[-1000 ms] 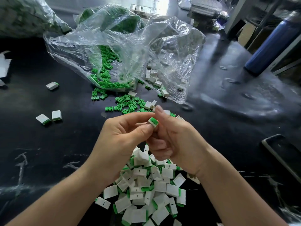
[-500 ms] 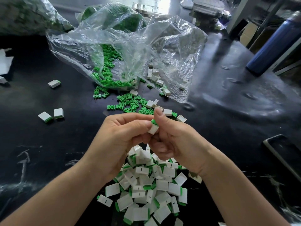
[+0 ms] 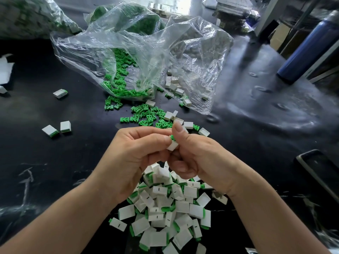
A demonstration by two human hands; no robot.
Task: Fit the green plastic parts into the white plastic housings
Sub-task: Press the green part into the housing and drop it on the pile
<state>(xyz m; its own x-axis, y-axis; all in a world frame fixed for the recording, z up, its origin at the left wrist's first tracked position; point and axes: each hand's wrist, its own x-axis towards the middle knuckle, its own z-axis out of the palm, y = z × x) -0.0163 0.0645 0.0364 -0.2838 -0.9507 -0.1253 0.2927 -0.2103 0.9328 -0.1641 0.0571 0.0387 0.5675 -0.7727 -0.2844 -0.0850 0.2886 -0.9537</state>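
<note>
Here, one white housing [image 3: 172, 145] is pinched between the left hand [image 3: 132, 158] and the right hand [image 3: 199, 158], both grips clamped on it, above the pile of finished pieces [image 3: 170, 208]. A green part [image 3: 172, 137] is seen protruding at its top. If pressed askew, the part could be jammed half-seated; if the pinch slips, the unfinished piece could be lost among the finished ones.
</note>
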